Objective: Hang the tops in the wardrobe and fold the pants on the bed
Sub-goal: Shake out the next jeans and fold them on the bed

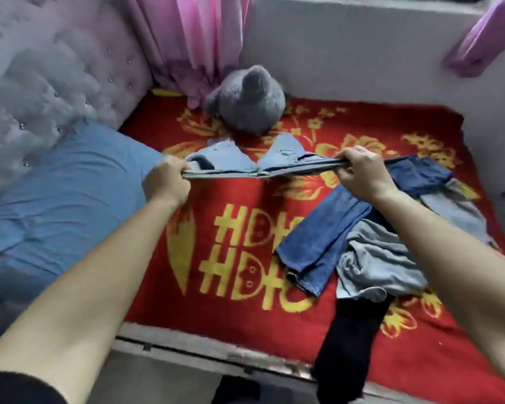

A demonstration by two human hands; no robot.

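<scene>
A pair of light blue jeans (280, 154) is stretched flat at the waistband above the bed, its two legs pointing away toward the wall. My left hand (166, 182) grips the left end of the waistband. My right hand (359, 170) grips the right end. To the right, on the red blanket (245, 316), lies a heap of clothes: dark blue jeans (318, 243), a grey garment (376, 258), a black garment (347, 345) hanging over the bed's front edge, and a darker blue piece (417, 173) behind.
A grey plush toy (248, 100) sits at the back by the pink curtain (193, 39). A blue pillow (64, 193) lies at the left against the tufted headboard (47, 68). A pale wall (347, 53) borders the bed's far side.
</scene>
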